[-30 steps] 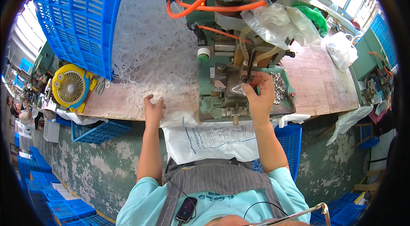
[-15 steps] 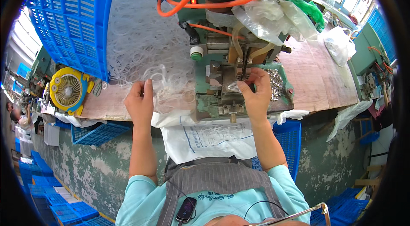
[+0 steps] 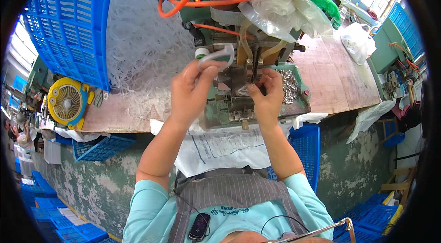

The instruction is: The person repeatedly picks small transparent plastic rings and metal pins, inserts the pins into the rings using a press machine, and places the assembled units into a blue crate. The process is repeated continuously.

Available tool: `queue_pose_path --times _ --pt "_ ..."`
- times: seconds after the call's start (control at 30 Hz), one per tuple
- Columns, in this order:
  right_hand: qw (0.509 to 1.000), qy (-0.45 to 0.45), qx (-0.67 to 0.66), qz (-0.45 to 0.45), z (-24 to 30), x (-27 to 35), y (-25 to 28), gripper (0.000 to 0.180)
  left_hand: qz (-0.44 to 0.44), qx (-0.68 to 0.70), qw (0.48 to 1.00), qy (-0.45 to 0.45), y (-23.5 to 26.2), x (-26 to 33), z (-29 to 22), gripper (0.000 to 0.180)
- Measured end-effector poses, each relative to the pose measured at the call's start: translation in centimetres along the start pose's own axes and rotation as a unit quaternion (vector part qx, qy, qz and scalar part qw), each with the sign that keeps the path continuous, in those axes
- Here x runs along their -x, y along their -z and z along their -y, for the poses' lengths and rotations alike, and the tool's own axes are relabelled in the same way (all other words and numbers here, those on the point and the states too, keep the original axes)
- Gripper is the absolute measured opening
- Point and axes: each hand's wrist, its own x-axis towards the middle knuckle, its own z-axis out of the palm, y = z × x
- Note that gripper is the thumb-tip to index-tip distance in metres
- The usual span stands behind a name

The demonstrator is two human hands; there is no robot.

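Observation:
My left hand [image 3: 192,89] is raised in front of the machine, its fingers closed on a translucent plastic loop [image 3: 228,55] that is blurred by motion. My right hand [image 3: 268,90] is at the tooling [image 3: 240,88] of the green press [image 3: 218,113]. Its thumb and fingertips come together beside the upright punch, and whatever lies between them is too small or hidden to make out. Right of that hand, small shiny metal parts [image 3: 288,88] fill a green tray [image 3: 301,100]. A large heap of clear plastic loops [image 3: 147,36] covers the bench at the left.
A blue crate [image 3: 69,22] stands tilted at the far left, above a yellow fan [image 3: 66,102]. Orange air hoses [image 3: 220,2] cross over the press. Plastic bags [image 3: 280,13] hang at its right side. White sacking [image 3: 202,146] drapes below the bench edge, with a blue basket [image 3: 305,151] beside it.
My left hand has moved right and up from the heap toward the press, carrying a plastic loop. My right hand stays at the tooling. The whole view has shifted slightly.

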Motion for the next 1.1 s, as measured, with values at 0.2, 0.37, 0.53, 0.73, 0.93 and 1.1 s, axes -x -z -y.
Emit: queue_pose_path --times 0.2,0.37,0.53,0.73,0.93,1.1 --pt "0.989 0.067 0.125 0.03 -1.2 -0.6 2.1 0.037 0.169 -0.149 0.925 -0.306 -2.2 4.8 2.3 0.029" --pt "0.914 0.129 0.375 -0.089 -5.0 -4.2 9.3 0.023 0.213 -0.162 0.915 -0.301 -2.4 5.2 4.0 0.035" --pt "0.911 -0.044 0.399 -0.095 -8.9 -5.4 14.9 0.02 0.215 -0.168 0.913 -0.303 -2.2 4.9 4.0 0.028" --pt "0.793 0.178 0.583 0.008 -11.1 -3.8 14.7 0.015 0.216 -0.176 0.917 -0.286 -2.5 5.1 4.3 0.029" --pt "0.847 0.177 0.5 -0.044 -10.6 -3.4 14.9 0.011 0.103 -0.24 0.921 -0.288 -2.6 8.3 4.4 0.034" --pt "0.872 0.167 0.456 -0.063 -10.4 -3.4 14.6 0.008 0.196 -0.216 0.928 -0.232 -0.7 15.7 9.1 0.034"
